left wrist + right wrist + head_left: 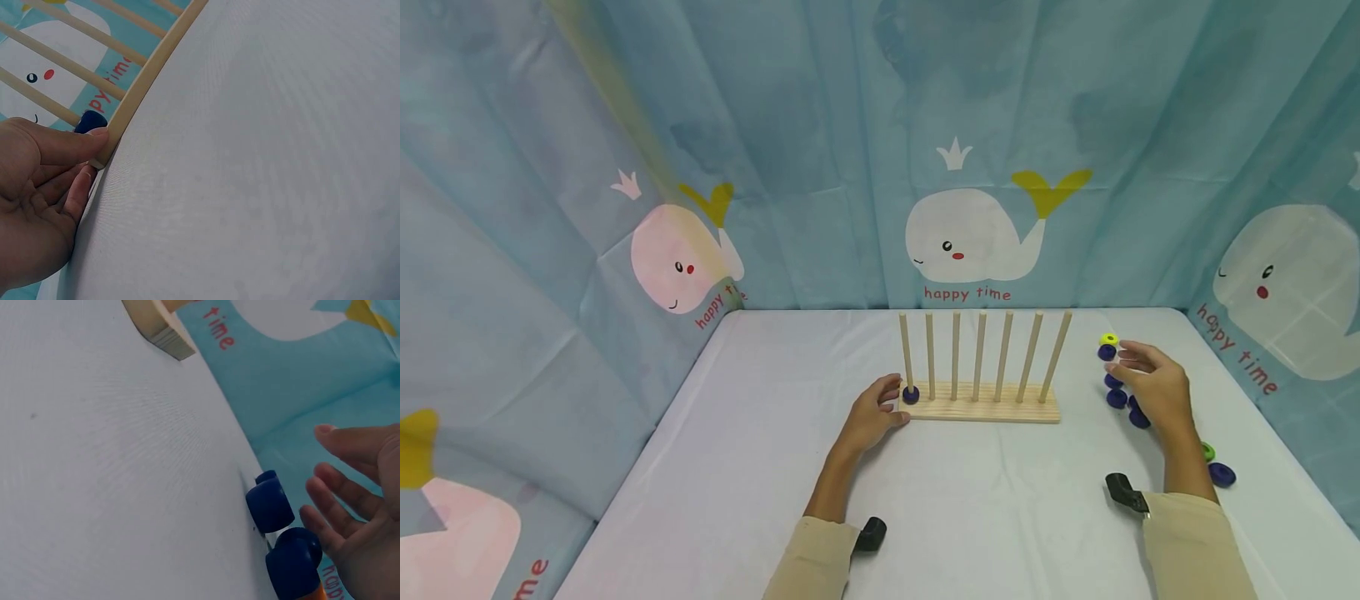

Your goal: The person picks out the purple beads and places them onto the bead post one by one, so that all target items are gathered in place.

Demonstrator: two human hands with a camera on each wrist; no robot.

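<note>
A wooden peg rack (pixel 977 410) with a row of several upright pegs stands on the white table. One dark blue bead (pixel 911 396) sits at the bottom of its leftmost peg. My left hand (pixel 871 414) holds the rack's left end, its thumb (pixel 78 145) on the edge near that bead. At the right, my right hand (pixel 1161 393) hovers over loose blue beads (pixel 1117 399) with its fingers apart. In the right wrist view those fingers are loosely bent beside blue beads (pixel 270 505), with nothing visibly held.
A yellow bead (pixel 1108 339) lies at the far end of the loose row. Nearer, by the right forearm, are a green bead (pixel 1207 452) and another blue bead (pixel 1222 475). Whale-printed blue curtains (pixel 835 242) surround the table (pixel 985 508).
</note>
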